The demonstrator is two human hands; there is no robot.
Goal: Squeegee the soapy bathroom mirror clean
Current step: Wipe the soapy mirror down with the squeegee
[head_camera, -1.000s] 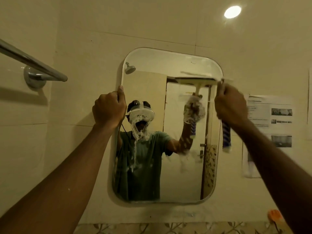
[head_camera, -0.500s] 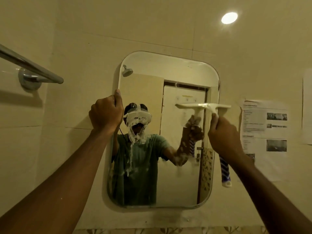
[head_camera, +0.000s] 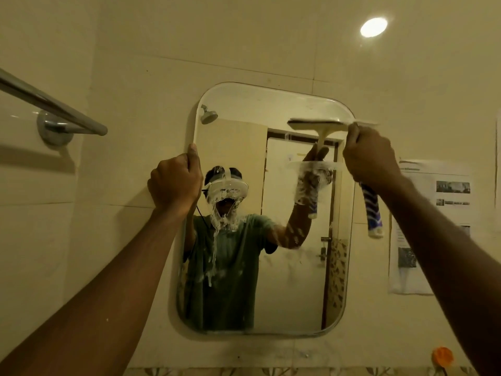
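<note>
Squeegee [head_camera: 373,213], gripped by right hand [head_camera: 371,156], meets mirror [head_camera: 287,270] top.

Mirror [head_camera: 292,294]: on wall, centre.
Towel bar [head_camera: 54,107]: on wall, upper left of mirror, well apart.
Left hand [head_camera: 174,183]: grips mirror's left edge.
Squeegee [head_camera: 372,210]: blade at mirror's upper right corner, handle below the right hand [head_camera: 370,156] gripping it.
Paper sheet [head_camera: 406,278]: on wall right of mirror, partly behind right arm.
Light [head_camera: 373,27]: above, right.
</note>
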